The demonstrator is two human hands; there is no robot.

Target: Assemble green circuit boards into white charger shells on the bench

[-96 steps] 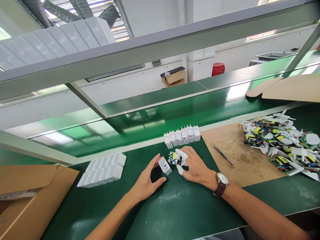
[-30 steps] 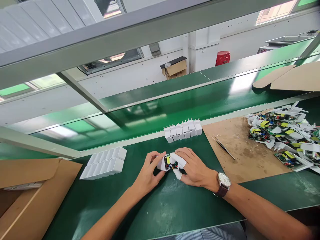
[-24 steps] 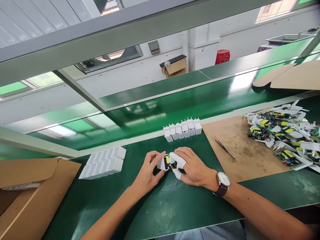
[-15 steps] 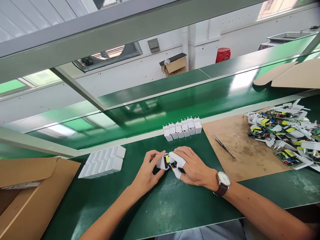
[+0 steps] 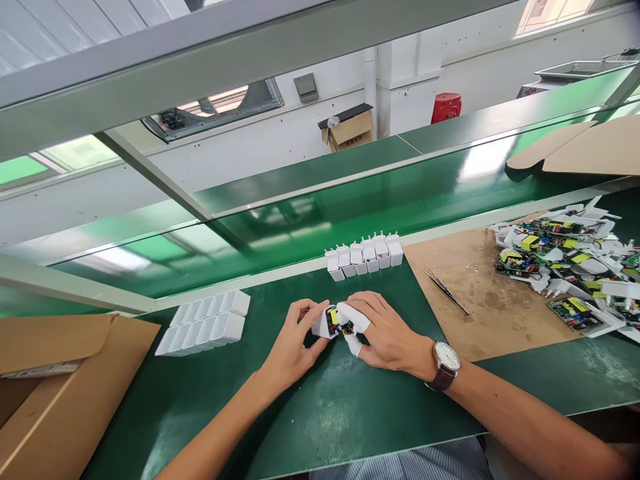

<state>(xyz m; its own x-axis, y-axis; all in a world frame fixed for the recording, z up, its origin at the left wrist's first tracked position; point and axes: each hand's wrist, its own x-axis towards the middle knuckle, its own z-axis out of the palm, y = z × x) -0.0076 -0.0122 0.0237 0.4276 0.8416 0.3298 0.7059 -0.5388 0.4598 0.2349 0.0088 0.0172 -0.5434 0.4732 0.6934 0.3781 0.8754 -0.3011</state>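
Observation:
Between thumb and fingers, my left hand (image 5: 303,337) grips a white plastic charger housing (image 5: 321,325). My right hand (image 5: 383,333), with white covers on its thumb and a finger, pinches a circuit board (image 5: 344,323) bearing a yellow-wrapped part. The board meets the housing's open end; how far it sits inside is hidden by my fingers. Beyond my hands stands a row of white chargers with plug pins (image 5: 367,257). Over to the left, white open housings (image 5: 205,323) stand side by side in two rows.
Tweezers (image 5: 447,291) lie on a brown board (image 5: 450,327) to the right. Behind them is a heap of circuit boards with white plastic parts (image 5: 575,260). A cardboard box (image 5: 65,393) stands at the left. A pale rail (image 5: 280,272) runs along the bench's far edge.
Almost nothing differs. Both hands keep the same hold on the housing and the board, and the view has shifted very slightly.

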